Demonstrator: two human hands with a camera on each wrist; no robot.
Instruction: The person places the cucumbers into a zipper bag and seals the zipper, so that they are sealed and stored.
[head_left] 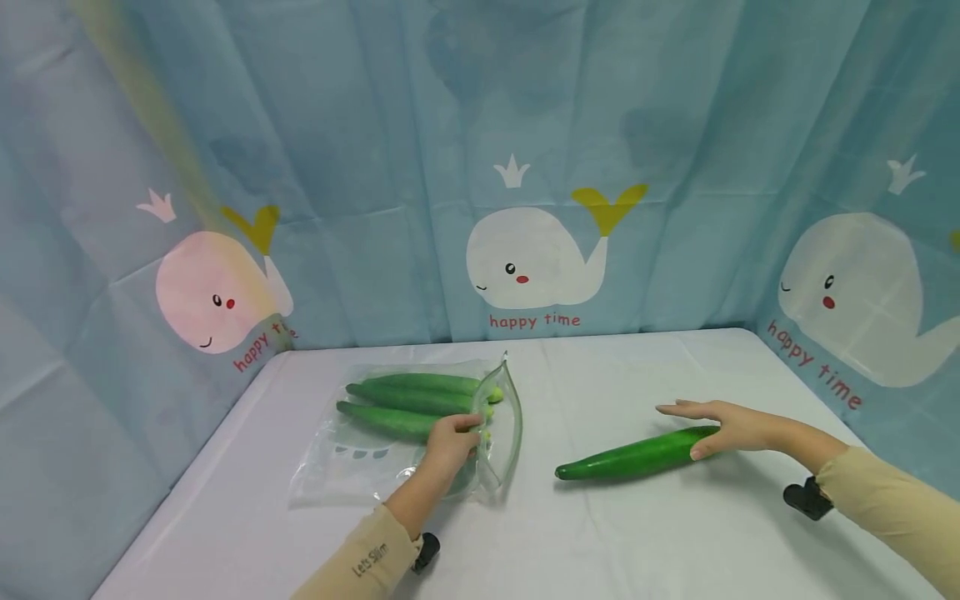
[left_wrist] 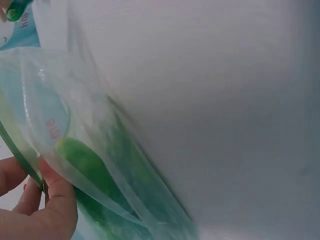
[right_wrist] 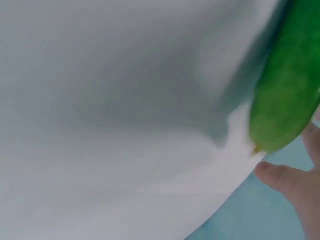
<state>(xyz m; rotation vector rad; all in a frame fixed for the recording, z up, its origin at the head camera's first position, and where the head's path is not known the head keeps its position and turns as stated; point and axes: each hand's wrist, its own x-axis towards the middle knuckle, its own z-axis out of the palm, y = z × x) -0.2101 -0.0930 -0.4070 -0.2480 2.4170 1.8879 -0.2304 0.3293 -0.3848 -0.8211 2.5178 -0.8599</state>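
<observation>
Cut-off sleeves (head_left: 888,504); left fingers (head_left: 466,422) pinch a bag (head_left: 318,475), partly hiding 1 cucumber (head_left: 393,422); right fingers (head_left: 687,410) spread beside another cucumber (head_left: 633,458).

Creased blue curtains (head_left: 375,125) are hanging behind and along both sides of the white table (head_left: 637,550). Pale whales (head_left: 532,237) are repeating across them, with yellow tail fins (head_left: 607,218), crowns (head_left: 512,173) floating above and red "happy time" lettering (head_left: 513,322) running beneath. A yellowish band (head_left: 142,108) is slanting down the left side.

Fingers (left_wrist: 61,200) pinch a clear bag (left_wrist: 85,102) containing cucumbers (left_wrist: 87,162).
</observation>
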